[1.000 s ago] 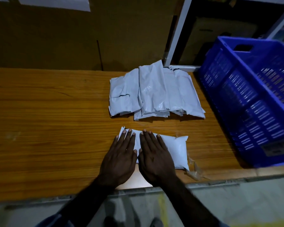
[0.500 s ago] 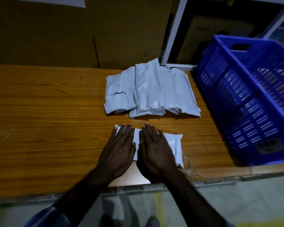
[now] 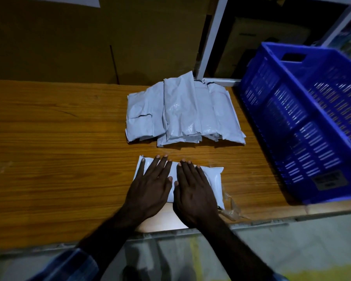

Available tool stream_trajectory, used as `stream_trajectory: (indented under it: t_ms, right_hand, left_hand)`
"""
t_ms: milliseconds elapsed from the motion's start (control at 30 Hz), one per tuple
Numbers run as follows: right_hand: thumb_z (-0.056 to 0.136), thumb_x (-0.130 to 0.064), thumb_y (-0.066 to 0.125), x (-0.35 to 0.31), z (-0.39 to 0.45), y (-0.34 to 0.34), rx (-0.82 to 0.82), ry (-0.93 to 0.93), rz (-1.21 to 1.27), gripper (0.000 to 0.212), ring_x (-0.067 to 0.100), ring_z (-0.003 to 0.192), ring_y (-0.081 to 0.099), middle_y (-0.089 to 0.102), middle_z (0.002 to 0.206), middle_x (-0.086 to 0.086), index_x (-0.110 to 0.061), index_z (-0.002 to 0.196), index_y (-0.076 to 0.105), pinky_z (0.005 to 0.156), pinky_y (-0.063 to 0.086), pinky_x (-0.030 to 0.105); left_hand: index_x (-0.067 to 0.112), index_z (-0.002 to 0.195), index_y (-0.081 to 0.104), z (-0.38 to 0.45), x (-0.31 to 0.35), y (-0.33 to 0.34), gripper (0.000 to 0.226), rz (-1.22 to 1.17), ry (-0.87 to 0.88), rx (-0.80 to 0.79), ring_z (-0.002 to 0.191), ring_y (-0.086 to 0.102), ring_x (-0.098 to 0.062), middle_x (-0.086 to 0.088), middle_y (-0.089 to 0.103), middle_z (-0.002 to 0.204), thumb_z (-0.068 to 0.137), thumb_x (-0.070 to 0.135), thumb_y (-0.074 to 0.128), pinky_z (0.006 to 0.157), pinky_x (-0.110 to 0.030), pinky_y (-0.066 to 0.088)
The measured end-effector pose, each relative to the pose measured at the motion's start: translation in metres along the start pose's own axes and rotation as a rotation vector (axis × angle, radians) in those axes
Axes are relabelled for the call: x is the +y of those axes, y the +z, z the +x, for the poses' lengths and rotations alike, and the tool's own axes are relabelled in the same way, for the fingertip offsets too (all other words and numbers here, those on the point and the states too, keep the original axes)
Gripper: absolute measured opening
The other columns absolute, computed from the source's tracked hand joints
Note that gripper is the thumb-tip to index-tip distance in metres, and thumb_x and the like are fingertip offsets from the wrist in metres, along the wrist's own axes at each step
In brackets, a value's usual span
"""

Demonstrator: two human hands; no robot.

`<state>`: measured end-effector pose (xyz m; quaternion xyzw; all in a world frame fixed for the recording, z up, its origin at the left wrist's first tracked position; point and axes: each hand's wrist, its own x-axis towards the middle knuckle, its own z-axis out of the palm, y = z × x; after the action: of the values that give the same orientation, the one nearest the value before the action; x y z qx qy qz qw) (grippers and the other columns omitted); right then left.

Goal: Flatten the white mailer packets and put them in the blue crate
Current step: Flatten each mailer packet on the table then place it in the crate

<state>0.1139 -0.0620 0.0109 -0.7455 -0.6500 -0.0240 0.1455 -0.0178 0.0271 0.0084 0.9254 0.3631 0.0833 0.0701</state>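
From the head camera we look down on our two hands laid flat, side by side, on one white mailer packet near the front edge of the wooden table. Our left hand covers the packet's left half with its fingers straight and slightly spread, the fingertips reaching the packet's far edge; it grips nothing, only presses down with the palm. Our right hand lies just beside it, thumbs nearly touching, fingers likewise straight and pressed onto the packet's middle, leaving the right end of the packet bare. A scrap of clear plastic lies at the packet's near right corner, on the table edge. Farther back on the table sits a pile of white mailer packets, overlapping one another and puffy; how many there are we cannot tell in this dim light. The blue crate stands on the table to the right of the pile, tilted in the wide-angle view, its slotted wall toward us; what we see of its inside looks empty. Behind the table rises a brown cardboard wall, and a white shelf frame stands beside it.
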Motion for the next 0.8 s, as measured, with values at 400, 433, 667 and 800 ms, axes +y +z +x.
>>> stream_trajectory:
  t_ms: [400,433,667,800]
  right_hand:
    - [0.097,-0.023,0.029,0.013,0.011,-0.028,0.005,0.138,0.117,0.052,0.035,0.131,0.051,0.054,0.139,0.024,0.005,0.130,0.057,0.114,0.032,0.041]
    - [0.097,-0.022,0.030,0.016,0.009,-0.027,0.018,0.155,0.079,0.051,0.036,0.129,0.052,0.054,0.138,0.025,0.006,0.130,0.057,0.112,0.036,0.045]
    - [0.103,-0.022,0.027,0.019,-0.005,-0.012,0.019,0.138,0.060,0.050,0.034,0.142,0.038,0.044,0.148,0.022,0.006,0.136,0.052,0.117,0.028,0.047]
    - [0.102,-0.020,0.033,0.022,-0.011,-0.006,0.001,0.077,0.019,0.048,0.036,0.143,0.034,0.041,0.149,0.026,0.009,0.137,0.050,0.118,0.026,0.049]
  left_hand:
    - [0.008,0.142,0.048,0.010,0.011,-0.012,0.057,0.030,0.027,0.020,0.143,0.033,-0.027,-0.010,0.045,0.149,0.097,0.032,0.024,0.115,-0.057,0.022]
    - [0.007,0.141,0.049,0.011,0.016,-0.013,0.056,0.020,0.047,0.032,0.142,0.035,-0.027,-0.010,0.046,0.148,0.097,0.032,0.025,0.114,-0.056,0.021]
    - [0.012,0.139,0.053,0.008,0.029,0.001,0.053,-0.007,0.070,0.022,0.141,0.037,-0.024,-0.007,0.048,0.147,0.098,0.032,0.025,0.111,-0.052,0.022]
    - [0.013,0.142,0.049,0.008,0.029,0.003,0.055,0.009,0.061,0.007,0.143,0.033,-0.023,-0.006,0.043,0.151,0.098,0.034,0.023,0.112,-0.052,0.020]
